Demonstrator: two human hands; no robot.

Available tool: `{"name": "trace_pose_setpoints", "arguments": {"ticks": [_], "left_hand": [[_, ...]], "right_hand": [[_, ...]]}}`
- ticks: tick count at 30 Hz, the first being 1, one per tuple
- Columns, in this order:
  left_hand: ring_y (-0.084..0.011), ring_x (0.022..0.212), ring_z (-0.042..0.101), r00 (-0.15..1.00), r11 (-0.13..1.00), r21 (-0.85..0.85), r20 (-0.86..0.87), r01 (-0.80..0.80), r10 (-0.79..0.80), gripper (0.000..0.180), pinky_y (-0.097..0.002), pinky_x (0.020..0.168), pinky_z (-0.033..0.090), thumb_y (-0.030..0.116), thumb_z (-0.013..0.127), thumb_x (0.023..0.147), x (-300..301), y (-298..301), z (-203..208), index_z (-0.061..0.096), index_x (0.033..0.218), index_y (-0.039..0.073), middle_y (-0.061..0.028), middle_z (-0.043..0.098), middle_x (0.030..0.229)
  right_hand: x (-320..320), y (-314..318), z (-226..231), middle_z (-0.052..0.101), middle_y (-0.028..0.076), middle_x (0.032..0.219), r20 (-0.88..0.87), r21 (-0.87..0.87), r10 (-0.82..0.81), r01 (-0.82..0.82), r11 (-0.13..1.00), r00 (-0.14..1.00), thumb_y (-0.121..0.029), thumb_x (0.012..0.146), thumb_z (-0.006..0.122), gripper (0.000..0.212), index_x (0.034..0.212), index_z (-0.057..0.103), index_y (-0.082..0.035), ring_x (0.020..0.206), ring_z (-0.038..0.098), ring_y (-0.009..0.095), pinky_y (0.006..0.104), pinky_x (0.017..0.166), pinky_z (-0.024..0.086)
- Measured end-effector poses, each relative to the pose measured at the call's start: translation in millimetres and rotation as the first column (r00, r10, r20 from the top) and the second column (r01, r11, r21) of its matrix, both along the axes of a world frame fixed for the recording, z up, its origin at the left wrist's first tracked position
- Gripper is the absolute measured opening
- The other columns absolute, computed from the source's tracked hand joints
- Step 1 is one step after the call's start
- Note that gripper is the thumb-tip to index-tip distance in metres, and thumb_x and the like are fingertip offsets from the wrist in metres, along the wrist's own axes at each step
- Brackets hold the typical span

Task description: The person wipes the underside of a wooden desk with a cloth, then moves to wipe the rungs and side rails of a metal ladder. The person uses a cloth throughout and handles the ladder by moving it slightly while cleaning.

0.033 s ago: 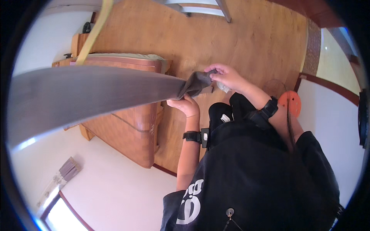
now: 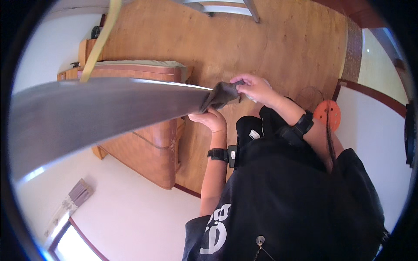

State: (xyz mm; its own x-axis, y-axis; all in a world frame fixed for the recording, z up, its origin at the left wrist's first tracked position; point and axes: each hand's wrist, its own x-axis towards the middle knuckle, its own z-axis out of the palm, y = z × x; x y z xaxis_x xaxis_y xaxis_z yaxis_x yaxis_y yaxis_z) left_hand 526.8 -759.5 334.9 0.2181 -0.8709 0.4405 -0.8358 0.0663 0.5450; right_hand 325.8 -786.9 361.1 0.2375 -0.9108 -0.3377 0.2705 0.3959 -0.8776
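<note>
A long, flat grey panel shaped like a fan blade point(image 2: 109, 102) stretches from the left rim to its narrow end in front of me. A dark grey cloth point(image 2: 223, 93) is wrapped about that narrow end. My left hand point(image 2: 211, 119) is closed at the end from below, gripping the cloth against the panel; some of its fingers are hidden. On the other side, my right hand point(image 2: 257, 90) pinches the loose end of the cloth between thumb and fingers. Something whitish, mostly covered, shows behind my right hand.
Below stand a bed with a pinkish-brown mattress point(image 2: 152, 152) and, at the top, a grey metal frame point(image 2: 230, 8). A yellowish strip point(image 2: 102, 41) hangs at the upper left. An orange round-ended object with holes point(image 2: 328, 115) is at the right, by a white wall point(image 2: 370, 126).
The panel has turned slightly, and a bright line now shows along its upper edge. My right hand has shifted a little, covering more of the whitish thing. Both hands keep hold of the cloth.
</note>
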Motion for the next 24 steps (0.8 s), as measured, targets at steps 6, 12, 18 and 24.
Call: {"name": "trace_pose_setpoints", "arguments": {"ticks": [6,12,18,24], "left_hand": [[-0.0479,0.128,0.018,0.989,0.989,0.034,-0.028,-0.141,0.142,0.066,-0.0502,0.109,0.012,0.002,0.045,0.083,-5.5,10.2,-48.2,0.008,0.136,-0.014,-0.0340,0.013,0.139],[-0.0483,0.114,0.039,0.982,0.910,0.390,-0.068,-0.139,0.179,0.047,-0.0478,0.102,0.027,0.001,0.038,0.086,-10.9,20.5,-69.1,0.024,0.127,-0.017,-0.0380,0.034,0.124],[-0.0422,0.114,0.043,0.984,0.887,0.462,-0.160,0.008,0.074,0.040,-0.0443,0.099,0.032,0.007,0.047,0.091,4.9,23.2,-50.1,0.038,0.124,-0.012,-0.0308,0.044,0.122],[-0.0282,0.116,0.044,0.947,0.888,0.450,-0.316,0.092,0.062,0.040,-0.0347,0.100,0.032,0.007,0.051,0.093,5.9,12.6,-4.4,0.036,0.127,-0.010,-0.0233,0.045,0.126]], "right_hand": [[26.5,24.7,-24.9,0.065,0.010,0.096,-0.175,-0.009,0.071,-0.074,0.997,0.982,-0.014,0.081,0.064,0.033,0.111,0.059,-0.003,0.080,0.062,0.017,0.0300,0.072,0.049],[26.7,30.9,-55.7,0.066,0.013,0.099,-0.298,0.086,0.130,-0.109,0.990,0.946,-0.015,0.079,0.063,0.029,0.106,0.062,-0.004,0.087,0.063,0.023,0.0326,0.078,0.050],[-12.1,12.3,-57.8,0.061,0.005,0.084,-0.317,0.084,0.117,-0.095,0.992,0.941,-0.007,0.081,0.063,0.031,0.112,0.061,-0.007,0.071,0.053,0.010,0.0254,0.064,0.043],[-16.5,-51.1,-16.5,0.062,0.011,0.100,-0.242,-0.232,0.034,-0.091,0.968,0.970,0.000,0.080,0.056,0.030,0.109,0.061,-0.008,0.090,0.058,0.023,0.0342,0.081,0.046]]}}
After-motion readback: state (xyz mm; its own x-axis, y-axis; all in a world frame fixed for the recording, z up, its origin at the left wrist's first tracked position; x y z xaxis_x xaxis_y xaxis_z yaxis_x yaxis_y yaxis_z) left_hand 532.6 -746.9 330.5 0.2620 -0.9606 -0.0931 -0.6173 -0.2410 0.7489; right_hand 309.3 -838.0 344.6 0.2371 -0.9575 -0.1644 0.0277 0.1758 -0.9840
